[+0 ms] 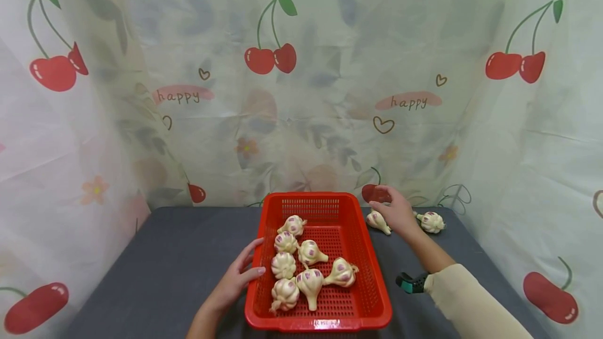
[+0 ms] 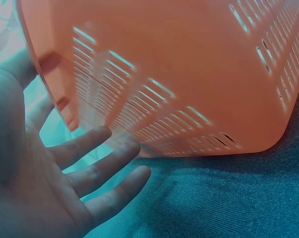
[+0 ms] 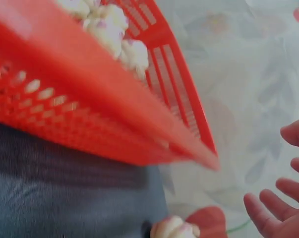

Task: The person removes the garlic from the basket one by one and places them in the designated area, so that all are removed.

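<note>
A red plastic basket holds several garlic bulbs, most of them along its left side. My left hand is at the basket's left rim, thumb and forefinger touching it. In the left wrist view the other fingers extend loosely beside the slotted outer wall. Beyond the basket's right side, my right hand hovers with spread, slightly bent fingers and holds nothing. Just below its fingertips in the head view lies a loose garlic bulb, also at the bottom of the right wrist view.
Another garlic bulb lies farther right near the back edge of the dark grey table. A patterned curtain with cherries hangs behind the table and along both sides. A black wrist strap is at the right sleeve.
</note>
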The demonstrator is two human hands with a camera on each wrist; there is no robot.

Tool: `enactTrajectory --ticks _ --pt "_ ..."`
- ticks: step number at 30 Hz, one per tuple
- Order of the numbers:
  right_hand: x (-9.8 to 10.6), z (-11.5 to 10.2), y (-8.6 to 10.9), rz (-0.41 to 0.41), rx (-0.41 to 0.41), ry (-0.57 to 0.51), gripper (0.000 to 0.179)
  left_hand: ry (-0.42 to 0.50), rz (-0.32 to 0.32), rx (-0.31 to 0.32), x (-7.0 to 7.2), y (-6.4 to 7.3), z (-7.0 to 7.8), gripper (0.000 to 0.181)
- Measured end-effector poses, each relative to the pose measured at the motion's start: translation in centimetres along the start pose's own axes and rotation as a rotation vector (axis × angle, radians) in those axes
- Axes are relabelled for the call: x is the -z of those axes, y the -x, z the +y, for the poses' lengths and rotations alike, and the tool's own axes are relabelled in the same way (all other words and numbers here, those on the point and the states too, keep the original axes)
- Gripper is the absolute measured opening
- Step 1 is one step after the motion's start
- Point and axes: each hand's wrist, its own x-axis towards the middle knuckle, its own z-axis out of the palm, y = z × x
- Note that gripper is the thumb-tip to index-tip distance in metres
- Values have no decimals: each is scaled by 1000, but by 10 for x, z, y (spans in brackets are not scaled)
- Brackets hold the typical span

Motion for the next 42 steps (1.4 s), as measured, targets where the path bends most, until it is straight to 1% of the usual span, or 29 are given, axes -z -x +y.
enactTrajectory --ticks 5,8,13,18,21,27,32,36,42 --pt "-13 -17 -1 -56 -20 -74 49 -1 -1 2 0 0 0 65" --pt "-20 -24 -4 -104 -59 -155 50 -2 0 6 1 0 0 65" --pt "-31 -36 -8 -205 -116 -227 57 -1 2 17 1 0 0 65" --pt "-44 -44 -12 -304 -163 -206 66 4 -4 16 1 -1 -1 65" --pt "-53 -45 -14 -340 -172 -194 70 3 -4 14 0 -1 0 64" --pt "-69 -48 -16 -419 -163 -218 75 7 -11 5 1 -1 -1 64" --pt "-82 -52 -15 -471 -190 -209 78 4 -8 11 1 -1 -1 64" --pt "-95 -51 -15 -513 -199 -174 79 10 -11 14 1 -1 -1 64" --pt "-111 -46 -12 -564 -174 -110 80 14 -8 20 2 -1 -1 64"
